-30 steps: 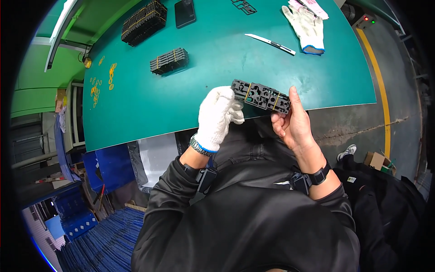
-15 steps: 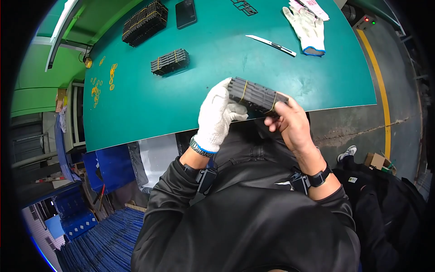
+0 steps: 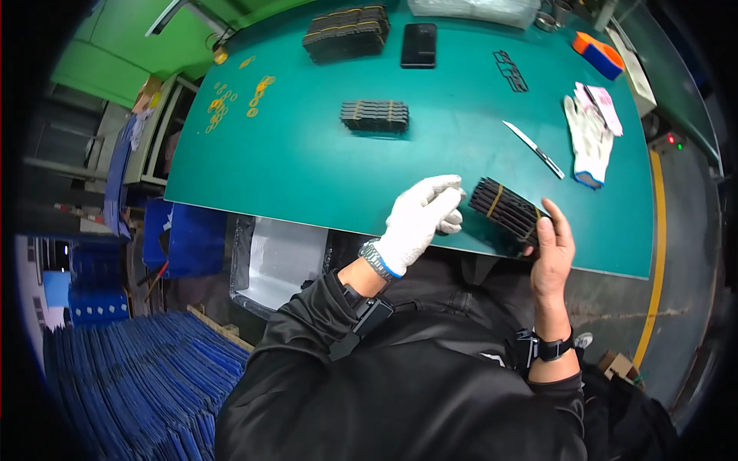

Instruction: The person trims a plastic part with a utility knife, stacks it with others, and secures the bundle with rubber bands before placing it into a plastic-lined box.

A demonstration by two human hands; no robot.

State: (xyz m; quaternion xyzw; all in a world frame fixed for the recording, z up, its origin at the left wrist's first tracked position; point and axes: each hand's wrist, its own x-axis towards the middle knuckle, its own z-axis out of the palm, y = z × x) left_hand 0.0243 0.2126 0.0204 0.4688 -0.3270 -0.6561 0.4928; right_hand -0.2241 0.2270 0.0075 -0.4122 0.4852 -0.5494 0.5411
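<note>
My bare right hand grips the right end of a bundle of black slatted plastic parts, bound with yellow rubber bands. The bundle is tilted above the table's near edge. Just left of it, apart from the bundle, is my left hand in a white knit glove. Its fingers are curled, with thumb and forefinger close together; whether anything small is between them is hidden. A similar banded bundle lies farther back on the green table.
At the back stand a larger banded stack and a black phone. Loose rubber bands lie at left. Toward the right are a thin black part, a knife, a white glove and an orange-and-blue object.
My left hand has let go of the bundle and come away to its left. The bundle has moved right in my right hand. The view has shifted, showing more of the table's back right.
</note>
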